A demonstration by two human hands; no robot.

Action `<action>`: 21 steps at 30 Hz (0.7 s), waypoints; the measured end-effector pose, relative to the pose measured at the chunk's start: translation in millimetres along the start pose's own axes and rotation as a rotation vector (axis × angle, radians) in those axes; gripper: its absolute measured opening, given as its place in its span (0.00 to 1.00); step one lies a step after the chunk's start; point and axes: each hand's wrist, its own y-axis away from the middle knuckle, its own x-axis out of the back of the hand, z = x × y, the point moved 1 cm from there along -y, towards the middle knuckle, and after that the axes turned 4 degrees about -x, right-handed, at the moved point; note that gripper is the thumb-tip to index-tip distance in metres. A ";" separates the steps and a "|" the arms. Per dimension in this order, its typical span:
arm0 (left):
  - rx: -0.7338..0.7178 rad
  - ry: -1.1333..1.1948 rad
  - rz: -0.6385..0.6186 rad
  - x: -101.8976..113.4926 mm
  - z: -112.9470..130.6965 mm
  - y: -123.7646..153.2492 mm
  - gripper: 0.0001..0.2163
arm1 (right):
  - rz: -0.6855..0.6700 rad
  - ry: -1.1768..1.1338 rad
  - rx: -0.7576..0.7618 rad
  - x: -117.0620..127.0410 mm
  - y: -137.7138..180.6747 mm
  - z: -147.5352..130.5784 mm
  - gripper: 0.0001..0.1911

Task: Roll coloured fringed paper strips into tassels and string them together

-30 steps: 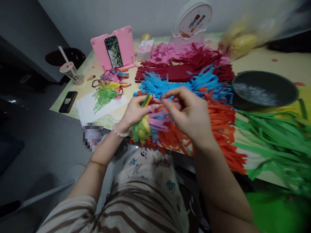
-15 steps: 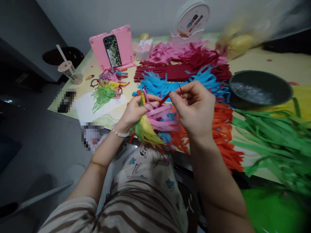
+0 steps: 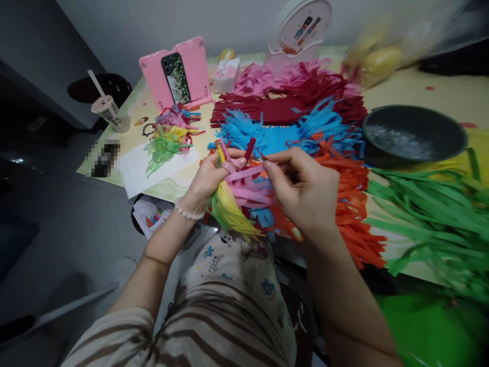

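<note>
My left hand (image 3: 214,173) is closed around the top of a bundle of coloured strips (image 3: 237,206). Pink, yellow and green strips fan downward from it, with blue and orange ones behind. A dark red strip (image 3: 250,148) sticks up by the left fingertips. Just to the right, my right hand (image 3: 301,186) is pinched, with a thin dark red end (image 3: 261,153) showing at its thumb and forefinger. A pink strip runs across to these fingertips; whether they grip it too, I cannot tell.
Fringed pieces lie beyond my hands: blue (image 3: 280,140), dark red (image 3: 275,111), pink (image 3: 255,79), orange (image 3: 349,199) and green (image 3: 424,204). A dark bowl (image 3: 416,135) stands right. Left are finished-looking tassels (image 3: 170,137), a pink tablet case with phone (image 3: 153,76) and a cup (image 3: 114,117).
My right hand has come slightly lower and turned. The dark red strip that stretched between both hands now stands upright by my left fingertips.
</note>
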 end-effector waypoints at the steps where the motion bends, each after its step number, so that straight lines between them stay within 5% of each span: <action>1: 0.006 0.007 -0.007 -1.2 -0.1 0.7 0.22 | 0.005 0.012 0.006 0.1 0.0 -1.7 0.03; 10: -0.077 -0.141 -0.014 -5.1 7.2 3.9 0.19 | -0.042 0.000 -0.046 2.0 -0.2 -2.1 0.02; 17: -0.108 -0.330 -0.235 -9.9 13.3 3.1 0.17 | -0.257 -0.414 -0.294 -4.0 -6.8 13.6 0.07; 21: -0.099 -0.390 -0.223 -8.8 5.3 -9.2 0.17 | -0.029 -0.561 -0.332 -5.1 -17.1 16.1 0.10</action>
